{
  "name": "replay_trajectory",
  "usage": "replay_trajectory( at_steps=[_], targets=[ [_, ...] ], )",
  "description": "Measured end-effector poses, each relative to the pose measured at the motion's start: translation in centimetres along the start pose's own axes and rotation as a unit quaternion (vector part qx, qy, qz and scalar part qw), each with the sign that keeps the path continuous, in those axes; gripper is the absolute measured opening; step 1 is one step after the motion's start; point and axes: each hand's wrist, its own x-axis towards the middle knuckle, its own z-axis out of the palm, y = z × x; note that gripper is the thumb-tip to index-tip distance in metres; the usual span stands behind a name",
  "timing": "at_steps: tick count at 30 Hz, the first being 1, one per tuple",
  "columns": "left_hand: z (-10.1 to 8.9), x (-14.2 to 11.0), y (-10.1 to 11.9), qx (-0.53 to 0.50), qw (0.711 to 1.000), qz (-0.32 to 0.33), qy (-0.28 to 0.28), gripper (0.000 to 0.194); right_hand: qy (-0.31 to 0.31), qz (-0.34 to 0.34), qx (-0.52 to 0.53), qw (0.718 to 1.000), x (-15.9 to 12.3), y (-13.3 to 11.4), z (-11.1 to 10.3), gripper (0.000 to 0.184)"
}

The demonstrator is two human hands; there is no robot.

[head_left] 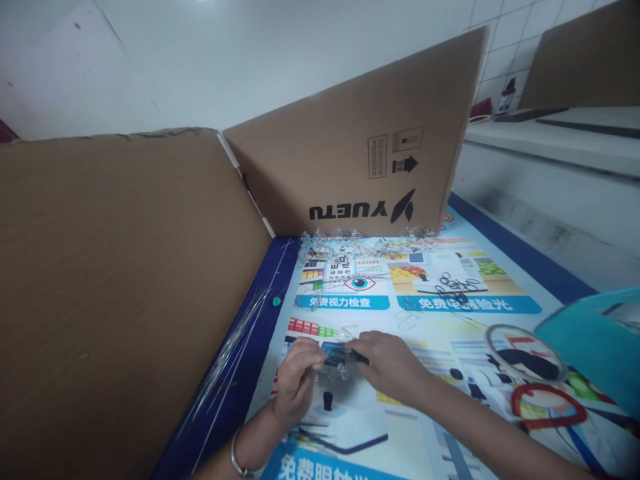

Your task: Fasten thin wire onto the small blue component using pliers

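Note:
My left hand (297, 375) is closed, with thumb and fingertips pinched at the edge of a small clear, shiny piece (341, 369). My right hand (389, 363) faces it from the right, its fingers wrapped round a small dark tool (359, 358) whose kind I cannot make out. Both hands are close together, just above the printed table cover (420, 427). The clear piece sits between them, and its details are blurred against the print.
Tall cardboard panels (350, 160) wall off the left and back. Clear bent pieces (340, 243) lie along the back panel's foot. Thin wires (233, 347) lie at left, dark loops (455, 291) at right. Beyond are a grey ring (491, 340), a red band (515, 407) and a teal container (590, 337).

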Motion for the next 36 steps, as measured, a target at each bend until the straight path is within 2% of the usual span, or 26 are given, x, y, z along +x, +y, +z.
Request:
replay_trajectory(
  at_steps=[4,7,12,17,24,36],
  targets=[
    [0.0,0.1,0.0,-0.004,1.0,0.011,0.015,0.019,0.066,-0.015,0.041,0.997,0.2,0.4,-0.1,0.026],
    [0.0,0.1,0.0,0.0,1.0,0.017,0.025,0.019,0.095,-0.007,0.006,0.995,0.2,0.2,0.0,0.033],
    [0.0,0.2,0.1,0.008,0.999,0.024,0.033,0.019,0.088,0.015,-0.089,0.992,-0.1,-0.3,-0.6,0.037],
    [0.0,0.2,0.1,0.02,0.999,0.035,0.028,0.02,0.083,-0.004,-0.132,0.988,-0.4,-0.7,-1.7,0.033],
    [-0.2,0.1,0.0,0.019,0.999,0.039,0.002,0.021,0.075,-0.018,-0.158,0.984,-0.4,-1.2,-2.0,0.034],
    [-0.1,0.1,0.1,0.013,0.999,0.038,-0.006,0.021,0.056,-0.021,-0.166,0.984,-0.5,-1.0,-1.9,0.033]
  ],
)
